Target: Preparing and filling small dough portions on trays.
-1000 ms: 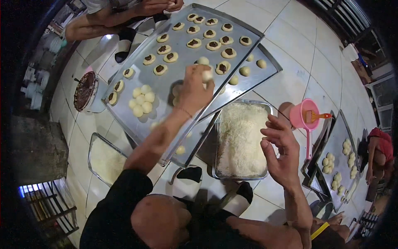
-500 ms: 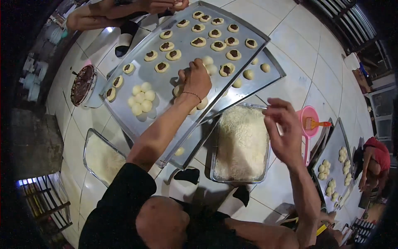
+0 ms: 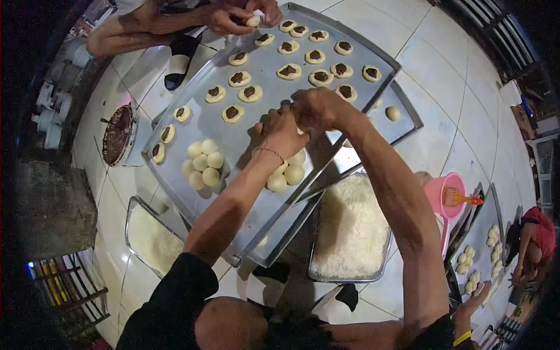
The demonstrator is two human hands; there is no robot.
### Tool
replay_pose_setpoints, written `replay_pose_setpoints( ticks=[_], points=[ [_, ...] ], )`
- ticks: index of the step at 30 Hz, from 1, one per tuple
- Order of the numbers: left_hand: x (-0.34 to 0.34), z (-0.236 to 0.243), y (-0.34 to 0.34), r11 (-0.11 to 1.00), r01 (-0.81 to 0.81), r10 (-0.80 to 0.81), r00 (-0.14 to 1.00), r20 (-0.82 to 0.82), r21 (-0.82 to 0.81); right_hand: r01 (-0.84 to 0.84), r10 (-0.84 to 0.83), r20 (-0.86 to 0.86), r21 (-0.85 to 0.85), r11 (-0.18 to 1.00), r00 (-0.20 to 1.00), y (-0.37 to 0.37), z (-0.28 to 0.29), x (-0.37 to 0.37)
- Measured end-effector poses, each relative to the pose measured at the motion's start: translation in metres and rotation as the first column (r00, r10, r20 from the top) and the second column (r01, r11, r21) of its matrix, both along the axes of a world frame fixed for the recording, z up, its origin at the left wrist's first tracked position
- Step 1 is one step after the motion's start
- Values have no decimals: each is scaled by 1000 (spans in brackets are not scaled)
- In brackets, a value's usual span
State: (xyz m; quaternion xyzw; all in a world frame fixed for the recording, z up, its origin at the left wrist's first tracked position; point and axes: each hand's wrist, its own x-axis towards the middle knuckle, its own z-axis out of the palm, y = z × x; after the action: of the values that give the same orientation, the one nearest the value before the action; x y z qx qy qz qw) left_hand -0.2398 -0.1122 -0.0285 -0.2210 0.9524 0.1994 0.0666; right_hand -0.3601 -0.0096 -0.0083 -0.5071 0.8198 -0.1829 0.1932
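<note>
Both my hands are together over the upper metal tray (image 3: 204, 125). My left hand (image 3: 280, 131) has curled fingers among the pale dough balls at the tray's middle; my right hand (image 3: 324, 111) has bent, gathered fingers touching or very close to it. Whatever is between them is hidden. Flattened dough rounds topped with dark filling (image 3: 289, 71) cover the upper part of the tray. One group of dough balls (image 3: 201, 164) sits left of my forearm, another (image 3: 286, 175) beside my left wrist. A second tray (image 3: 408, 114) underneath holds more balls.
A co-worker's hands (image 3: 245, 20) hold something pale at the top. Around lie a bowl of dark filling (image 3: 116, 134), trays of pale shreds (image 3: 350, 227) and pale powder (image 3: 151, 236), a pink dipper with brush (image 3: 437, 192), another dough tray (image 3: 475, 245) and a crouching person (image 3: 534, 233).
My right hand has moved from above the shred tray up and left onto the dough tray beside my left hand. The co-worker's hands are lower, nearer the tray's top corner.
</note>
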Motion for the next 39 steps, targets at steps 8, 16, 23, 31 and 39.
replay_pose_setpoints(
  ticks=[8, 16, 23, 31, 39],
  points=[
    [-6, 0, -15, 978, 63, -49, 996, -78, 201, 33, -29, -36, 139, 990, 999, -13, 8, -10],
    [-33, -3, -43, 976, 132, -31, 871, -490, 173, 153, -153, 11, -114, 982, 988, -21, 21, -28],
    [1, 28, -8, 989, 143, -133, 801, -583, -29, 281, -340, -33, -494, 823, 940, 69, 27, 7],
    [-17, -6, 42, 942, 251, -275, 958, -83, -224, 529, -524, 109, -16, 849, 845, 230, -10, 122],
    [-9, 11, 54, 238, 470, 499, 692, -522, 850, 582, -580, 49, -50, 812, 813, 251, -54, 201]
  ],
)
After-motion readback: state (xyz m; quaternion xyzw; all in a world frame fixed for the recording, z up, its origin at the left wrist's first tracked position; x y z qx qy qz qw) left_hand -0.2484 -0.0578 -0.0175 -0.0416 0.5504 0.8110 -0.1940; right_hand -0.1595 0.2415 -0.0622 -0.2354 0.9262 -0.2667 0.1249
